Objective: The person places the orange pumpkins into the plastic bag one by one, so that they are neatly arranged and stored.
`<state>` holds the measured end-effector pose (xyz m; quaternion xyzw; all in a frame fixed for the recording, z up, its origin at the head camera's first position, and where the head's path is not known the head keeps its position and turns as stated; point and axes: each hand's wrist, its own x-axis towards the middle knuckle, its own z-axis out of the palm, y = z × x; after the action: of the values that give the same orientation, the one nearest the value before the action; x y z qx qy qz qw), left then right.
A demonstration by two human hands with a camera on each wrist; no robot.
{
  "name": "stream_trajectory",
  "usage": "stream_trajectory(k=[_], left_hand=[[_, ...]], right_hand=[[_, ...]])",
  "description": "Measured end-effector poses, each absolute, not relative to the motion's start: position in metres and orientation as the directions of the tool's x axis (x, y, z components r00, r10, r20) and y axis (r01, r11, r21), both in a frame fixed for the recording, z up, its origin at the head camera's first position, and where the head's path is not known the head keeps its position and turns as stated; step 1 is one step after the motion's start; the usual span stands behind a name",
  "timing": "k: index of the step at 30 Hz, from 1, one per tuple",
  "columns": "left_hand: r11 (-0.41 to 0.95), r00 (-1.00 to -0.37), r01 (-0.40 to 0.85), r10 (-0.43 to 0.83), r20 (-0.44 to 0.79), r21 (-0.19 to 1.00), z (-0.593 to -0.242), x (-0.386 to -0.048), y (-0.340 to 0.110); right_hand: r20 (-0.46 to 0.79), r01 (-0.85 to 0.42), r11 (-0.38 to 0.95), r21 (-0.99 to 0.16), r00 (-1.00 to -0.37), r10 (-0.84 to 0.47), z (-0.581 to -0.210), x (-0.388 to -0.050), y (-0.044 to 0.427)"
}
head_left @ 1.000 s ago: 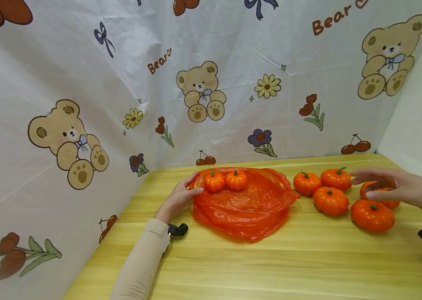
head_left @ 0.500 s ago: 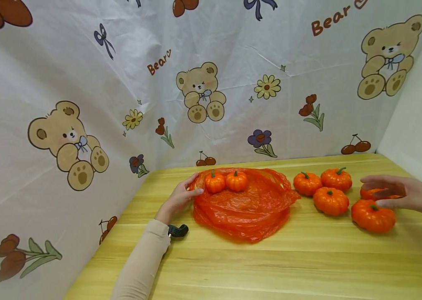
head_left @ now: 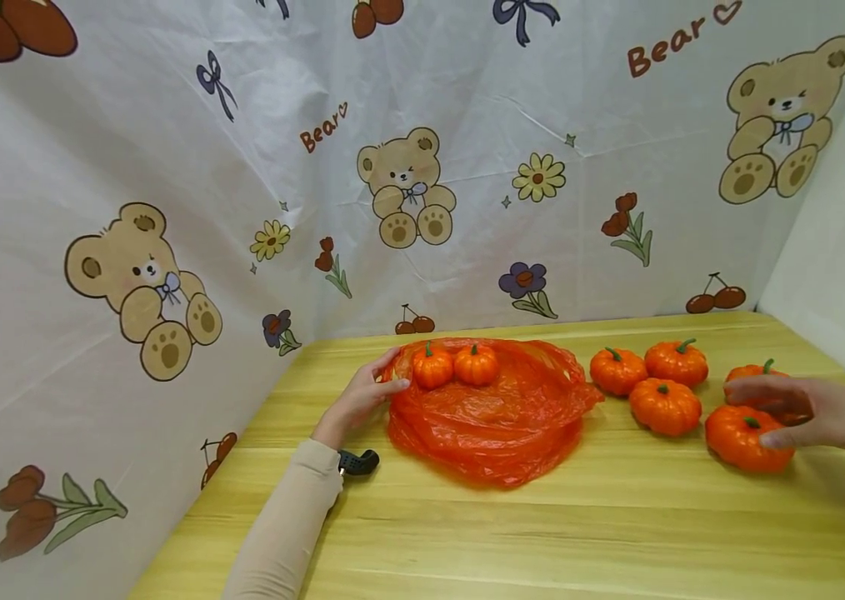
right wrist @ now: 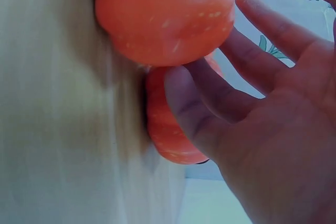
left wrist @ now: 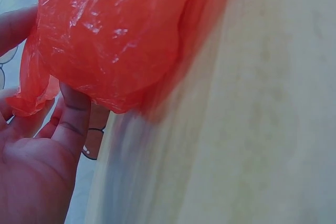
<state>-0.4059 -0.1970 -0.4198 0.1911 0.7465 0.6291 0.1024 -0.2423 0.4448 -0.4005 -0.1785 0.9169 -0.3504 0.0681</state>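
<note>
Two mini pumpkins (head_left: 432,367) sit in the red plastic bag (head_left: 486,437) at centre, pinched by the left hand (head_left: 362,395); at least five other pumpkins (head_left: 665,408) remain on the counter (head_left: 505,537) at right, the right hand's (head_left: 823,414) fingers loosely spread, not visibly gripping.

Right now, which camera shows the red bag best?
The head view: nearly the whole red bag shows there. The left wrist view shows only part, close up and cut off at the top; the right wrist view shows none.
</note>
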Motion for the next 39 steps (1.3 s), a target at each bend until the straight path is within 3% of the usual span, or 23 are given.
stream_trajectory(k=[9,29,39], left_hand=[[0.147,-0.907,0.164,0.412,0.090,0.975,-0.419,-0.406,-0.197],[0.139,-0.900,0.158,0.428,0.084,0.978,-0.421,-0.406,-0.197],[0.134,-0.906,0.145,0.417,0.077,0.980,-0.419,-0.406,-0.197]], right_hand=[[-0.070,-0.252,0.683,-0.686,-0.911,-0.406,-0.408,-0.241,0.447],[-0.049,-0.264,0.799,-0.540,-0.938,-0.343,-0.424,-0.232,0.449],[0.093,-0.383,0.787,-0.484,-0.917,-0.388,-0.413,-0.237,0.456]])
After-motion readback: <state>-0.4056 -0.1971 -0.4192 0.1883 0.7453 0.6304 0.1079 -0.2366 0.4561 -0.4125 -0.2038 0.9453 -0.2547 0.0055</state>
